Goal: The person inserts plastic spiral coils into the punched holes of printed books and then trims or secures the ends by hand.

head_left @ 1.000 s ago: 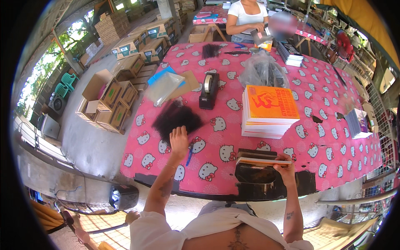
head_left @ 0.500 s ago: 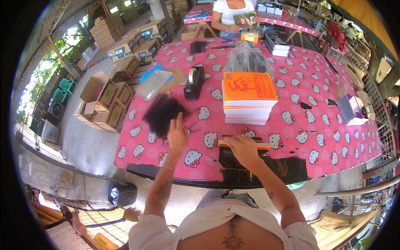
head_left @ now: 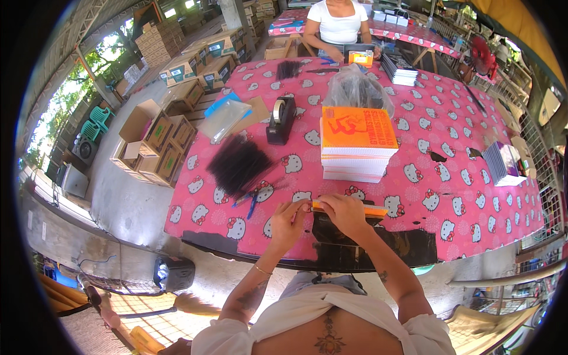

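My right hand (head_left: 346,214) grips an orange-covered booklet (head_left: 376,211), held edge-up over a black patch at the table's near edge. At the booklet's left end is my left hand (head_left: 288,226), its fingertips pinched together; what they hold is too thin to make out. Left of it lie blue-handled pliers (head_left: 252,204) beside a pile of thin black strands (head_left: 239,165), which look like binding coils. Beyond my right hand stands a tall stack of orange-covered booklets (head_left: 358,145).
A black tape dispenser (head_left: 281,120), clear plastic sleeves (head_left: 225,118) and a clear plastic bag (head_left: 357,89) lie on the pink patterned table (head_left: 414,204). Purple-covered books (head_left: 503,163) sit at right. Across the table is another person (head_left: 337,26). Cardboard boxes (head_left: 155,142) stand at left.
My left hand has left the black strands and come right to the booklet's left end, uncovering the pliers. My right hand still holds the booklet. The person opposite has lowered what they held.
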Demonstrator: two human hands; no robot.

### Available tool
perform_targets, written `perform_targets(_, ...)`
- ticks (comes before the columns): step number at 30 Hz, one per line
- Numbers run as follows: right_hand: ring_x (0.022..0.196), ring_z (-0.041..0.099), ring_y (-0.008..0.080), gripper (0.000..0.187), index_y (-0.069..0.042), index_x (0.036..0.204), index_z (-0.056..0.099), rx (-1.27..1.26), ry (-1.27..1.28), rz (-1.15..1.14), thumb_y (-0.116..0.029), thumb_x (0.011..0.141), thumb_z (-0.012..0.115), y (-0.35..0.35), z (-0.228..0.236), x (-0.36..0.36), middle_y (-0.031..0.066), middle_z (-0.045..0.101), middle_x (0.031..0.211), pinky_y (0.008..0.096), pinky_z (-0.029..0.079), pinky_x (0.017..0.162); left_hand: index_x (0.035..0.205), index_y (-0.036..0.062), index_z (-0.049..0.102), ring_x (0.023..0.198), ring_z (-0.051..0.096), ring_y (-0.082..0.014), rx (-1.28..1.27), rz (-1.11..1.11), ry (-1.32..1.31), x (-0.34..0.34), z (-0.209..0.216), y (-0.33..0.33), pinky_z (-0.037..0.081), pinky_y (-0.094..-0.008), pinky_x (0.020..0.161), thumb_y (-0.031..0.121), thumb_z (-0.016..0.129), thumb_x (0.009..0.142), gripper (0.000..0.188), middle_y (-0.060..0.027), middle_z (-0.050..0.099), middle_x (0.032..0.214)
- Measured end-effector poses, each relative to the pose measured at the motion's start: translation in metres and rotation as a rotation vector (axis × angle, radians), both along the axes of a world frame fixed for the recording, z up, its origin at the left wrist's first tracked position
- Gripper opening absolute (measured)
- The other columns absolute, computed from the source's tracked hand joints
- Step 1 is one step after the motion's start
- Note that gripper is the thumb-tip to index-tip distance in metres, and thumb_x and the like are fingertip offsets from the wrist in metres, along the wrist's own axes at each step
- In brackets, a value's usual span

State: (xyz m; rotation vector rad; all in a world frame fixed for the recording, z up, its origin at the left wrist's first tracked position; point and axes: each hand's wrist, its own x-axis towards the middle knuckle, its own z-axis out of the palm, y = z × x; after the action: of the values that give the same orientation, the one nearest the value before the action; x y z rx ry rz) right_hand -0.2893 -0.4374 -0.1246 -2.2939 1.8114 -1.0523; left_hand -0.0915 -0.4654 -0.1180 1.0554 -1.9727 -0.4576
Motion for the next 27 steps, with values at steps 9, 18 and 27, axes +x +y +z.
perform_targets(9,0.07,0.07,0.0272,0.014,-0.015,0.099,0.073,0.015,-0.016,-0.007,-0.027,0.092,0.069,-0.002,0.004,0.001,0.0023,0.072,0.086,0.0398,0.055,0.064,0.106,0.0046,0.076,0.066,0.064,-0.0263,0.137,-0.109,0.065,0.0,-0.006,-0.01,0.051,-0.0359,0.058,0.01,0.07,0.093,0.015,-0.0122,0.072,0.084)
perform_targets(18,0.071,0.07,0.0271,0.013,-0.015,0.099,0.072,-0.017,-0.019,-0.006,-0.026,0.092,0.07,-0.003,0.001,0.002,0.0029,0.073,0.086,0.039,0.054,0.064,0.099,0.0003,0.071,0.059,0.069,-0.0178,0.273,-0.149,-0.008,0.002,-0.01,-0.032,0.05,-0.0318,0.054,0.018,0.062,0.101,0.02,-0.0114,0.071,0.07)
perform_targets(27,0.07,0.07,0.0281,0.013,-0.015,0.097,0.072,0.001,-0.031,0.032,-0.026,0.092,0.069,-0.002,0.002,0.001,0.003,0.072,0.086,0.04,0.055,0.063,0.099,0.0006,0.07,0.059,0.065,-0.0165,0.297,-0.142,0.01,0.001,-0.013,-0.041,0.05,-0.0316,0.056,0.018,0.061,0.102,0.019,-0.0108,0.07,0.071)
